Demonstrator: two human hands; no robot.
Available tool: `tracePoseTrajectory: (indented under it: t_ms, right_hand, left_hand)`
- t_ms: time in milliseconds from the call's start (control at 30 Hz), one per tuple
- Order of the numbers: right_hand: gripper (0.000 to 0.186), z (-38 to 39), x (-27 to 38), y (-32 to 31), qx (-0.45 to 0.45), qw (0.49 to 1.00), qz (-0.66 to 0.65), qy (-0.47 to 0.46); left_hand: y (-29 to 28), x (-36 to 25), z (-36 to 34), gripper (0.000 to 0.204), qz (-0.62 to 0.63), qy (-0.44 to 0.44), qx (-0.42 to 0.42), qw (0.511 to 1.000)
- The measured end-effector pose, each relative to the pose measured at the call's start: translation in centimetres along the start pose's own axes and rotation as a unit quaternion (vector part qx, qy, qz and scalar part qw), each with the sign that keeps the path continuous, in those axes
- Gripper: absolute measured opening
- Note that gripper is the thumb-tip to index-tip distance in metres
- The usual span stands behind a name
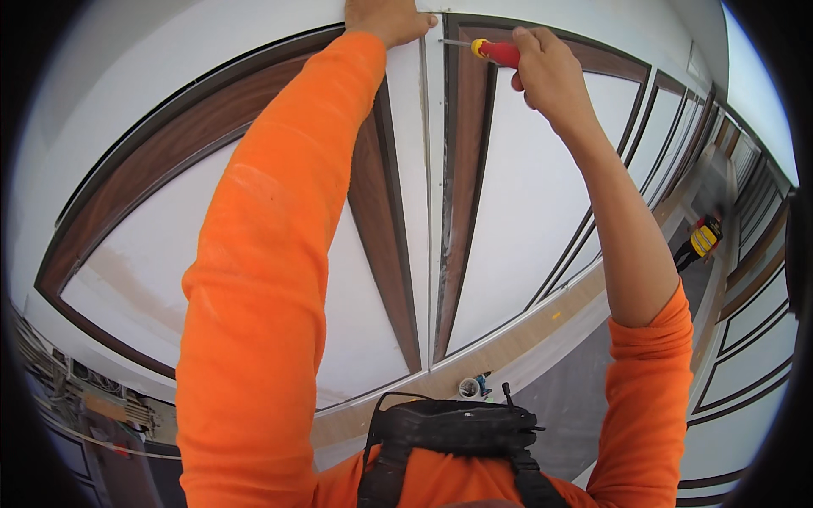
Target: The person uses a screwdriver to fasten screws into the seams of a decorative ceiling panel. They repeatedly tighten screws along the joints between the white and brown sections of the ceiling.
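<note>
My right hand (550, 80) is wrapped round the red and yellow handle of a screwdriver (498, 53). Its thin metal shaft points left, with the tip at the upper part of a narrow white vertical strip (434, 127) dotted with small screw heads or holes. Whether the tip sits in a screw is too small to tell. At the top edge, my left hand (388, 20) rests against the white wall beside the strip, thumb stretched toward it; the other fingers are partly cut off by the picture's edge. Nothing shows in that hand.
Brown wood-grain frames (378, 195) with dark edging surround white panels (533, 178) on both sides of the strip. A white bucket (469, 388) and a blue-black power tool (483, 383) stand below. Down the corridor is a person in a yellow vest (703, 239). Debris (127, 406) lies lower left.
</note>
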State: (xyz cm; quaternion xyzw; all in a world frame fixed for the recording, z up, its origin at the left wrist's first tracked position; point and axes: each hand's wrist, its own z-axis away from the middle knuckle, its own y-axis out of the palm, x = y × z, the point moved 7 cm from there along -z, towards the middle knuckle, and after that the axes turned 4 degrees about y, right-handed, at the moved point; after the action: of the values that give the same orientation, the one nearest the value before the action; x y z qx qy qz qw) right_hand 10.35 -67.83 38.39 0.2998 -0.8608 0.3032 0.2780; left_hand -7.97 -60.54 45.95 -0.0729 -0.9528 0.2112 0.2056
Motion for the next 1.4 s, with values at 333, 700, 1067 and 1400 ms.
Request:
tracePoseTrajectory:
  t_ms: [333,700,1067,1400]
  right_hand:
    - [0.03,2.7,3.5,-0.3,-0.096,0.944,0.116,-0.294]
    - [0.029,2.3,1.9,-0.8,-0.089,0.956,0.053,-0.276]
    - [0.03,2.9,1.9,-0.6,-0.104,0.949,0.066,-0.289]
    - [0.028,2.8,1.9,-0.3,-0.064,0.962,0.109,-0.242]
  left_hand:
    - [0.0,-0.2,-0.2,0.103,0.0,0.005,-0.014,1.0]
    - [0.0,-0.2,-0.3,0.104,-0.01,0.005,-0.005,1.0]
    - [0.0,-0.4,-0.4,0.103,-0.015,-0.001,0.014,1.0]
    - [-0.1,-0.2,0.0,0.104,-0.02,-0.001,0.002,1.0]
